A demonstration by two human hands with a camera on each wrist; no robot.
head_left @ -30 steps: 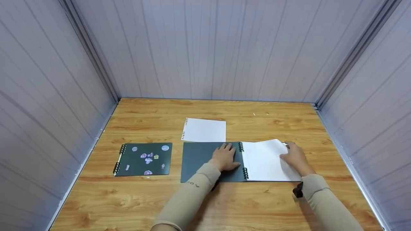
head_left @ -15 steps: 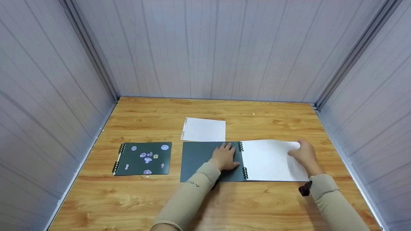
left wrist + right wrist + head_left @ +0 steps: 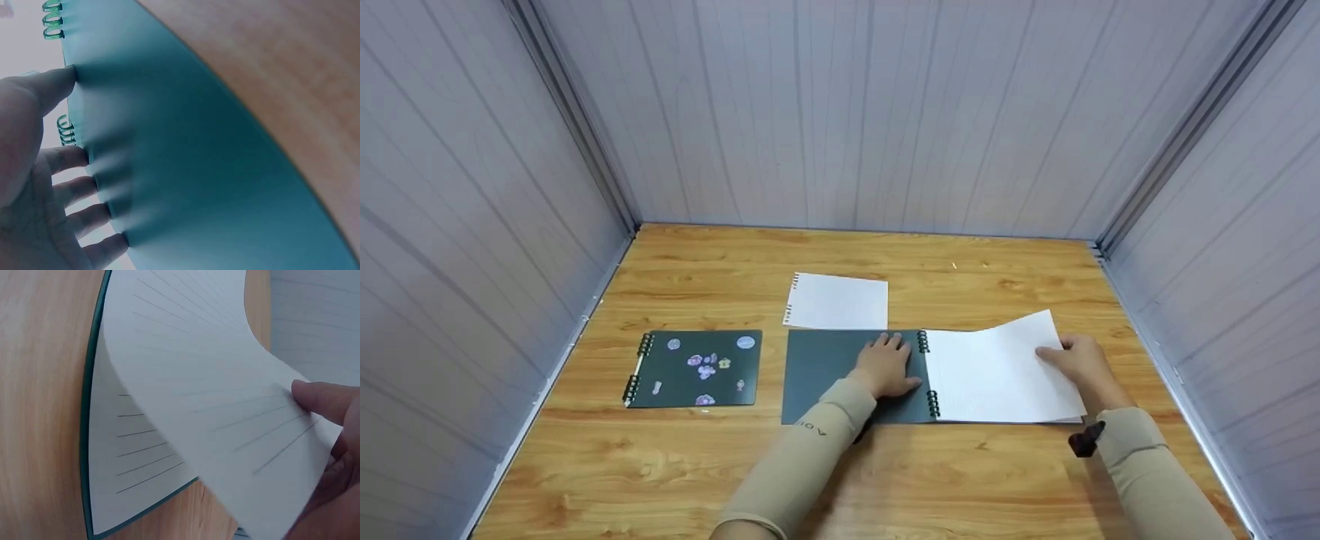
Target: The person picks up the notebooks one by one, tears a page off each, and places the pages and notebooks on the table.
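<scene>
Lifted now off the stack at its far right corner, top page (image 3: 997,360), where a second ago lay nearly flat under the fingers. Shifted a little rightward too, right hand (image 3: 1080,360), toward the page's outer edge. Unchanged on the left side: same place, same press.

Going left to right: closed notebook (image 3: 694,370), dark green, stickers on the cover, well apart from both hands; no words legible on the stickers. Next, open notebook (image 3: 922,375) lying near the front middle of the table (image 3: 660,472), its folded-back cover (image 3: 825,371) pinned flat by the left hand (image 3: 885,367), fingers straight and spread, tips close to the green rings (image 3: 53,22). On the left sleeve (image 3: 810,431), a few dark letters, upside down, too small to read surely. Beyond the cover, loose sheet (image 3: 838,302), torn holes along its left edge, blank as far as can be told. Farthest right, page pinched between thumb and curled fingers (image 3: 320,402) and bowed upward, ruled lines only, no writing.

Judging from the curl: a page turn or tear-out just begun.
</scene>
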